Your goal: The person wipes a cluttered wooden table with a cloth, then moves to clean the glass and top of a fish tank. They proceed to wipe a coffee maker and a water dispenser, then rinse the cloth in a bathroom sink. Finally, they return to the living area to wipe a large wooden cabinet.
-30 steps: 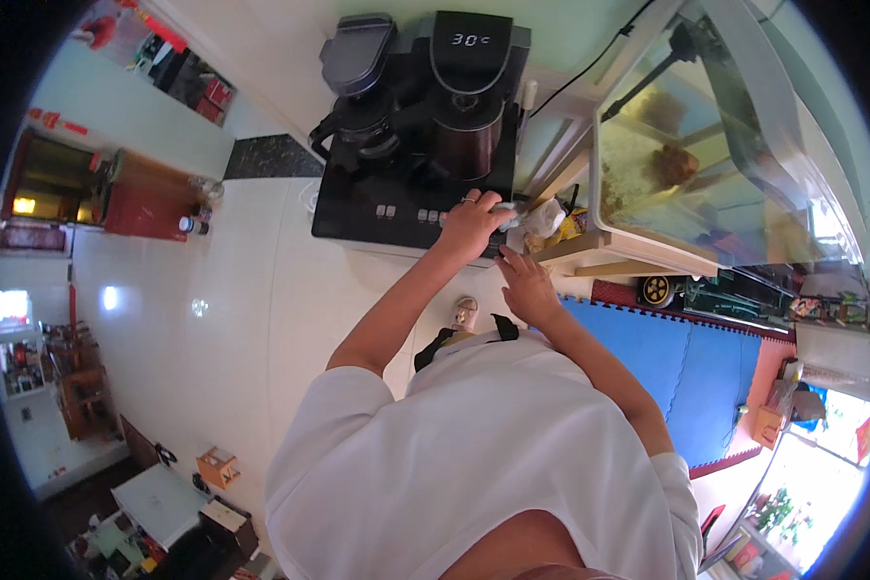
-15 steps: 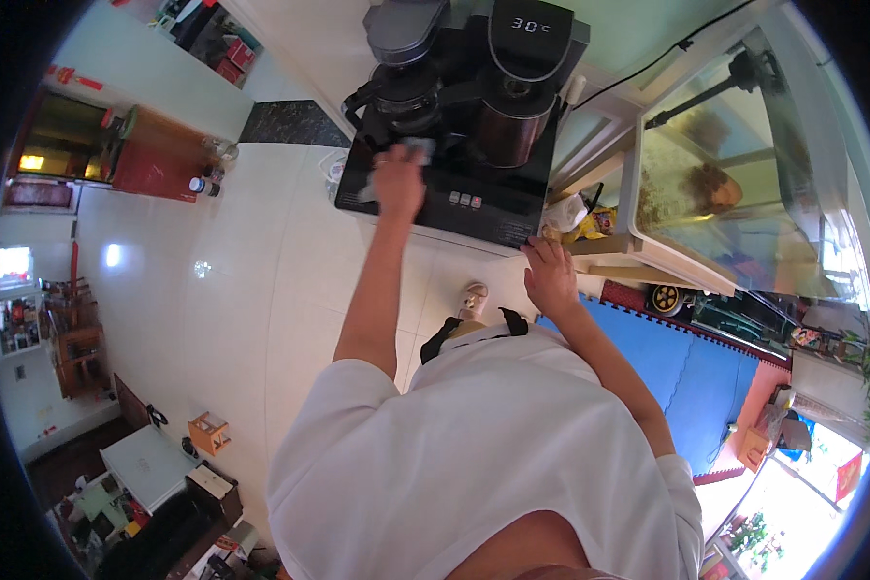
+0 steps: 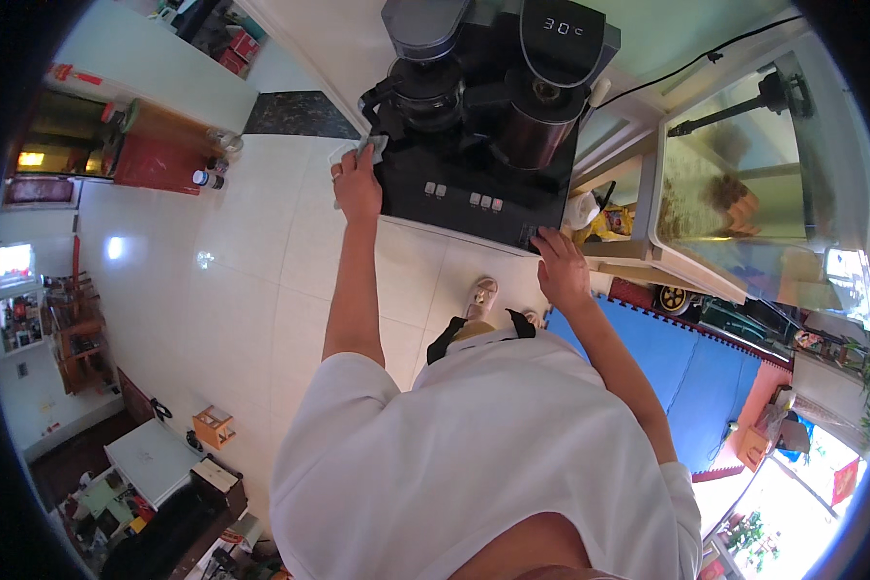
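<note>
My left hand (image 3: pixel 359 186) is at the left edge of a black glossy tea-bar top (image 3: pixel 454 217), its fingers pressed on a thin greyish cloth (image 3: pixel 377 145). Part of the cloth is hidden under the fingers. On the top's front right corner rests my right hand (image 3: pixel 563 271), fingers stretched out and holding nothing. Behind the left hand, a glass kettle (image 3: pixel 427 97) with a black handle sits on the left side of the machine. A dark metallic kettle (image 3: pixel 532 135) stands to its right, beneath a black head with a lit display (image 3: pixel 563 31). Small square buttons (image 3: pixel 485 201) line the front.
To the right stands a fish tank (image 3: pixel 735 174) on a pale wooden stand (image 3: pixel 638 249), with yellow packages (image 3: pixel 614 224) tucked in it. A black cable (image 3: pixel 686 72) runs along the wall. Blue floor mats (image 3: pixel 672 372) lie lower right; pale tiles (image 3: pixel 232 309) spread out left.
My left hand has moved left with the cloth, from the top in front of the glass kettle to its left edge. The right hand stays at the corner. The view has shifted slightly.
</note>
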`<act>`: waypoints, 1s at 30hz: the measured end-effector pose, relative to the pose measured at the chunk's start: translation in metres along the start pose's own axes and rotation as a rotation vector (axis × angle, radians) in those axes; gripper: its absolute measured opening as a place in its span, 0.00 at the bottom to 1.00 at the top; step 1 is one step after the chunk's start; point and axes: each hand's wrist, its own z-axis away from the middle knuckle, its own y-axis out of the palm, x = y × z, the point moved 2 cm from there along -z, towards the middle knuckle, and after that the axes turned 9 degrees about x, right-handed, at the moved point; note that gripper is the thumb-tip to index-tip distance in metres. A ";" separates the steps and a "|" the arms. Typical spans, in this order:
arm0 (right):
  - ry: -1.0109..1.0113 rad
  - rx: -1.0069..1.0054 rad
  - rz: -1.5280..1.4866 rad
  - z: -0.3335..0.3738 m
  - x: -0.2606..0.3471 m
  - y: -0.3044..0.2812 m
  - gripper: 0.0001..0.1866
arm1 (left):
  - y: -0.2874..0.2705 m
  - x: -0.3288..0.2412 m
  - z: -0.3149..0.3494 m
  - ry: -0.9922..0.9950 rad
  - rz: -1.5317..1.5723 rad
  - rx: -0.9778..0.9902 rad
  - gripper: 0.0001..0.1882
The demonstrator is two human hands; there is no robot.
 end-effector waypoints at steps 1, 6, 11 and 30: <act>0.002 -0.018 0.011 0.001 0.000 0.002 0.22 | -0.004 -0.010 0.011 0.019 -0.021 -0.008 0.26; 0.012 -0.030 0.010 0.002 0.001 0.004 0.22 | -0.014 -0.083 0.091 0.068 0.083 0.008 0.28; -0.005 -0.010 0.057 0.003 0.000 0.002 0.21 | -0.009 -0.147 0.141 0.389 0.298 0.059 0.26; 0.036 -0.013 0.049 0.010 -0.005 0.020 0.25 | -0.024 -0.112 0.060 0.403 0.011 0.110 0.23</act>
